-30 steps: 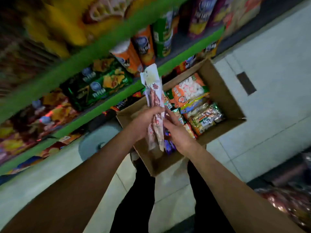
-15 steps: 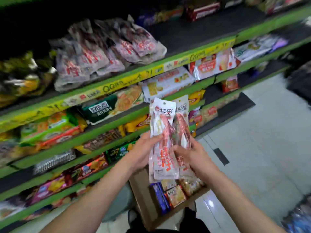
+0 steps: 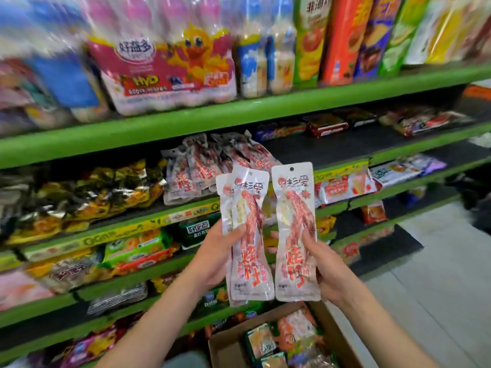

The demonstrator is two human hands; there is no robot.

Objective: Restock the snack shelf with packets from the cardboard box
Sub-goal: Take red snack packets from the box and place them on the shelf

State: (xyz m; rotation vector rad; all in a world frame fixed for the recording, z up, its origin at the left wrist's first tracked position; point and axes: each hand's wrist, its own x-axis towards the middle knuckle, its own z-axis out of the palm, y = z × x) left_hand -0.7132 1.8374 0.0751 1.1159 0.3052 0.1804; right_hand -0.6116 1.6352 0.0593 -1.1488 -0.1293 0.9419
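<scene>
Holding long white-and-red packets upright in front of the snack shelf [image 3: 239, 116], the person has both hands raised at about 6 o'clock in the head view. The left hand [image 3: 212, 257] has its grip clamped on a small fan of packets [image 3: 248, 235]; two overlapping tops show, and whether a third sits behind I cannot tell. The right hand [image 3: 329, 269] has its grip clamped on a single packet [image 3: 295, 229], thumb across the front face. The two lots sit just beside each other, edges near but apart.

The matching stock [image 3: 210, 166], same red print, lies heaped on the shelf tier at 12 o'clock from the hands, just above and behind the packet tops. The cardboard box [image 3: 225, 346] sits low at 6 o'clock, more assorted packets inside.

Judgement: the step in hand is placing these on that heap. To do it well:
- keep the print facing outward to match the heap;
- feed one hand's lot at a time, the single packet first;
- slide in under the green lip above, since the tall tops could catch;
- the film looks slick, so the fan may slip if the grip loosens early.
</scene>
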